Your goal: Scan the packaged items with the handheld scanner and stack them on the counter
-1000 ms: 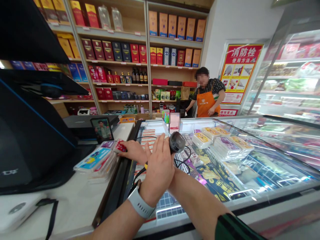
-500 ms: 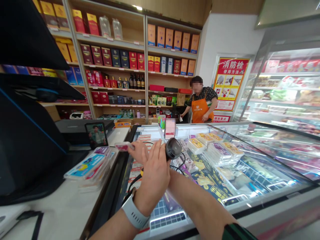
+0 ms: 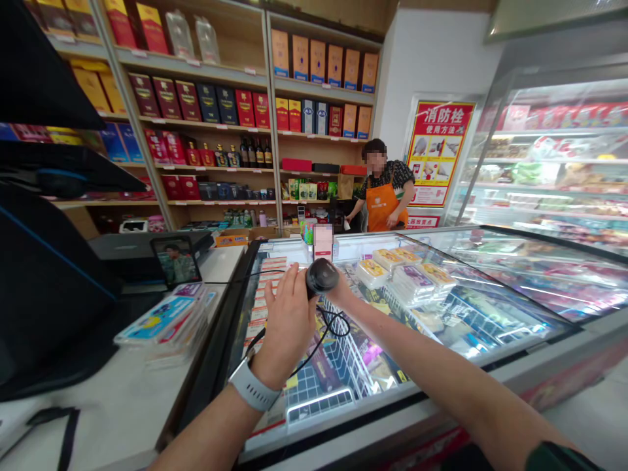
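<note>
My left hand (image 3: 289, 320), with a pale watch band at its wrist, grips a black corded barcode scanner (image 3: 322, 276) over the glass freezer top (image 3: 383, 245); the scanner's handle is hidden by the hand. Just beyond, my right hand (image 3: 339, 293) reaches forward, its fingers mostly behind the scanner head, so what they hold, if anything, does not show. A phone-like pink and white screen (image 3: 323, 241) stands upright past the scanner. On the counter at left lies a stack of flat clear plastic boxes (image 3: 159, 320) with colourful labels.
White boxes with yellow and purple labels (image 3: 412, 281) sit on the freezer at right. A black monitor stand (image 3: 59, 275) and an upright phone (image 3: 176, 260) occupy the left counter. Across the freezer stands a person in an orange apron (image 3: 381, 206). A black cable (image 3: 338, 324) loops below the scanner.
My right hand has swung from the left, where it held a flat clear box beneath my left arm, to behind the scanner. The box is no longer visible in it. The view has shifted slightly right.
</note>
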### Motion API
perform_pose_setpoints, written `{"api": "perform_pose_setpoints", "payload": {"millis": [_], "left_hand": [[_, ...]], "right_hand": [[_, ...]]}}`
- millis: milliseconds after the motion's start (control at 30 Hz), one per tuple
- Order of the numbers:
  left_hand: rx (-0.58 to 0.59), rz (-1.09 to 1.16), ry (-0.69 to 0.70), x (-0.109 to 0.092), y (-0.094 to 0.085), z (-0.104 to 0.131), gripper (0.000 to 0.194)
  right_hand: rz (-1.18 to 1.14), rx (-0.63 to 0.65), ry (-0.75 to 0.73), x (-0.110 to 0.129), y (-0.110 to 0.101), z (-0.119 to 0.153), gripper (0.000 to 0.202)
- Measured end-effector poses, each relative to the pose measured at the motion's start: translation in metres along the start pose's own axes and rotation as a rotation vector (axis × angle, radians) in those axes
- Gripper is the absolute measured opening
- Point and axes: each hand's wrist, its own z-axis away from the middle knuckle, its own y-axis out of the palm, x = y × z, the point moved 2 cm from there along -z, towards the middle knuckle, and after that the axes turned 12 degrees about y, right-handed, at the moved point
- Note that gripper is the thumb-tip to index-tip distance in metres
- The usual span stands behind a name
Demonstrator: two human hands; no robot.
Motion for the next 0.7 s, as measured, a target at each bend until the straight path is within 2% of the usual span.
{"api": "perform_pose_setpoints", "payload": {"millis": [133, 300, 533, 700], "left_hand": [[0.029, 0.014, -0.014, 0.005, 0.003, -0.001, 0.047], [0.048, 0.004, -0.019, 0.010, 0.010, -0.002, 0.047], [0.073, -0.009, 0.008, 0.015, 0.023, 0.000, 0.046], [0.098, 0.027, 0.002, 0.014, 0.024, 0.000, 0.045]], "right_hand": [[-0.111, 0.011, 0.116, -0.037, -0.034, 0.011, 0.030], [-0.246, -0.008, 0.155, -0.066, -0.047, 0.023, 0.031], [-0.345, -0.022, 0.196, -0.072, -0.053, 0.026, 0.025], [-0.393, -0.047, 0.202, -0.070, -0.060, 0.024, 0.025]]}}
